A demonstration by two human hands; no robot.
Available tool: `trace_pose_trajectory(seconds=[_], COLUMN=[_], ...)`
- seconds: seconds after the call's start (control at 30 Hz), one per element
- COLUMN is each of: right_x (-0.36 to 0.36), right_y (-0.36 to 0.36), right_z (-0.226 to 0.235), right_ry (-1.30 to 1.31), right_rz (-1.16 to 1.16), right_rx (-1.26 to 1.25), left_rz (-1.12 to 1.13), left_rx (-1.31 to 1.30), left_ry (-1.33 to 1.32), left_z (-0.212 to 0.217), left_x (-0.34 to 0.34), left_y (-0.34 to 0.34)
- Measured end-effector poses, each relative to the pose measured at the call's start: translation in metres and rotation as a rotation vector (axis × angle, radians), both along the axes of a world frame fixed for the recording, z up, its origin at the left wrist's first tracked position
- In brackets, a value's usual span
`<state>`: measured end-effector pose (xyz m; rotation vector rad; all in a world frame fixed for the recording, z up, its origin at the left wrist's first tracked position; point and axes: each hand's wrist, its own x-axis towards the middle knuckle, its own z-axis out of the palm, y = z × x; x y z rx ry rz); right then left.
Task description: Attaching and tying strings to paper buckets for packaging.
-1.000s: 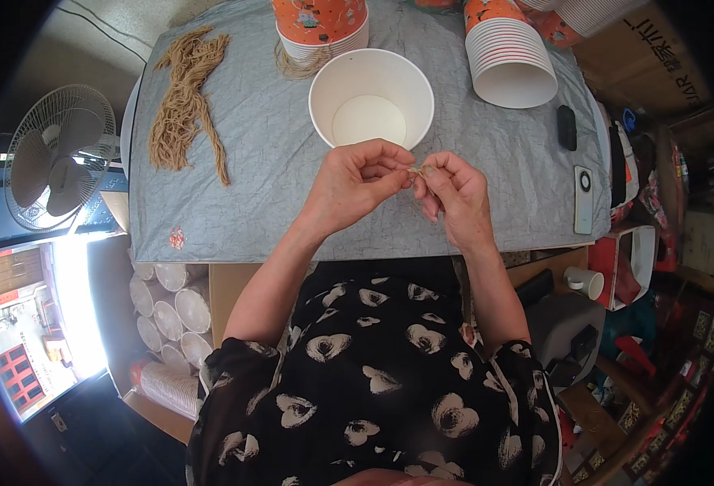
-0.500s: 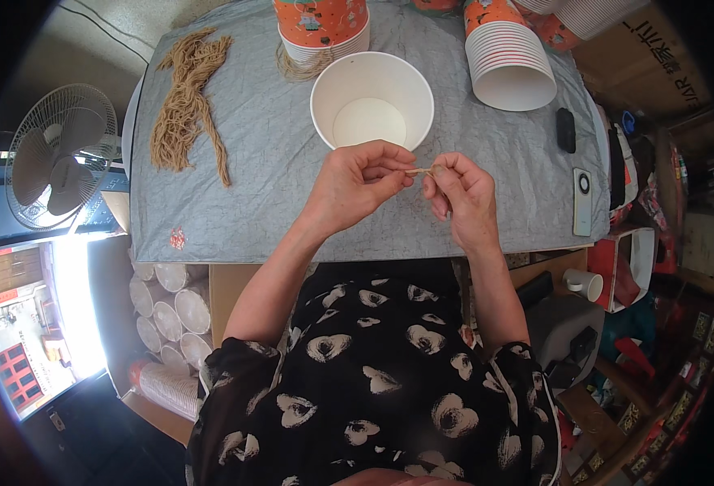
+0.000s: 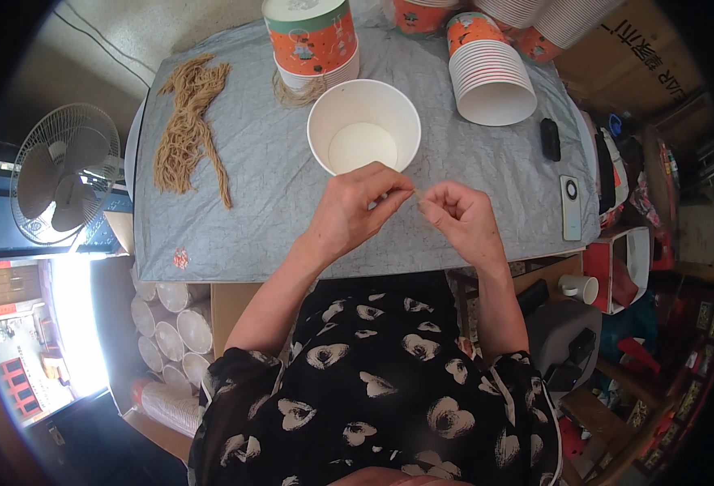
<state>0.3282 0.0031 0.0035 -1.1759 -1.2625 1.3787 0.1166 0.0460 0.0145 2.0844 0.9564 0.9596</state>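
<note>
Over the front half of the table, my left hand (image 3: 357, 209) and my right hand (image 3: 466, 217) face each other, fingertips almost meeting. Each pinches a short bit of tan twine (image 3: 418, 194), which is mostly hidden by the fingers. Just beyond my left hand stands a white paper tub (image 3: 324, 121), its open mouth tilted toward me and nothing visible inside. A loose bundle of tan twine (image 3: 185, 121) lies at the far left. Behind the tub is an orange patterned paper tub (image 3: 312, 49) set on white ones, with strands of twine (image 3: 292, 93) around their base.
A grey sheet (image 3: 243, 235) covers the table. Nested paper tubs (image 3: 495, 81) lie tipped at the back right, near a black case (image 3: 550, 139) and a phone (image 3: 570, 206). A fan (image 3: 65, 170) stands left; a mug (image 3: 580, 289) sits below the right edge.
My fingertips have come closer together, and less of the twine shows between them. The whole view has shifted, so the table things appear lower.
</note>
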Motion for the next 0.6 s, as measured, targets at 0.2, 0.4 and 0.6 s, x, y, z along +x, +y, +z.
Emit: trace_pose_trajectory(seconds=[0.2, 0.4, 0.6], right_x=[0.011, 0.022, 0.028], right_y=[-0.016, -0.033, -0.029], right_z=[0.013, 0.024, 0.012], right_ry=[0.097, 0.288, 0.517], right_rz=[0.0, -0.041, -0.153], right_rx=[-0.015, 0.106, 0.086], left_rz=[0.112, 0.312, 0.425], left_rx=[0.222, 0.132, 0.237], left_ry=[0.079, 0.188, 0.147], left_z=[-0.012, -0.01, -0.021], left_x=[0.004, 0.001, -0.009], left_y=[-0.005, -0.012, -0.008])
